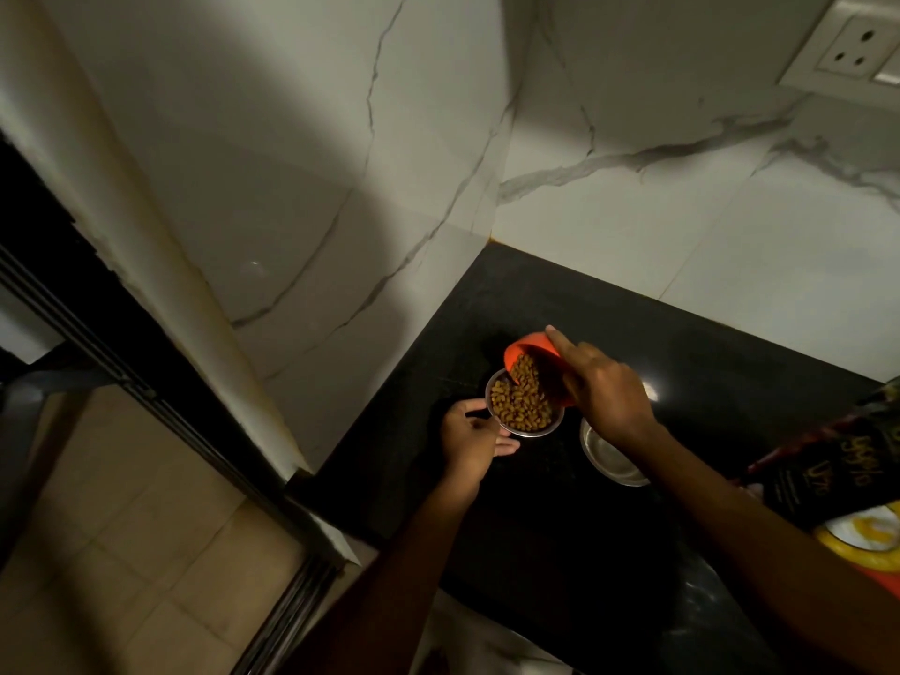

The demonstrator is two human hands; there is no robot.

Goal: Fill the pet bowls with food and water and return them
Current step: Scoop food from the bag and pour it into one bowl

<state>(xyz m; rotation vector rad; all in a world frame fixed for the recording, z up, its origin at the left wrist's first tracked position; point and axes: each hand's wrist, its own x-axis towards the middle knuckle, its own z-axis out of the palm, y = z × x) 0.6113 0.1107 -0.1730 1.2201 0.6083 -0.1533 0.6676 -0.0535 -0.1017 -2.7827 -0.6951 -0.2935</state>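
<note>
A steel pet bowl (531, 432) stands on the black counter (535, 528) near the wall corner, holding brown kibble (518, 406). My left hand (470, 438) grips its near-left rim. My right hand (604, 389) holds an orange cup (523, 345) tilted over the bowl, and kibble slides out of it. A second steel bowl (611, 462), with nothing in it, sits just to the right, partly hidden under my right wrist.
A dark pet food bag (837, 465) lies at the right edge of the counter, over a yellow and orange pack (867, 543). Marble walls close the corner behind. A wall socket (852, 51) is top right. Left of the counter, a dark sliding-door frame and tiled floor.
</note>
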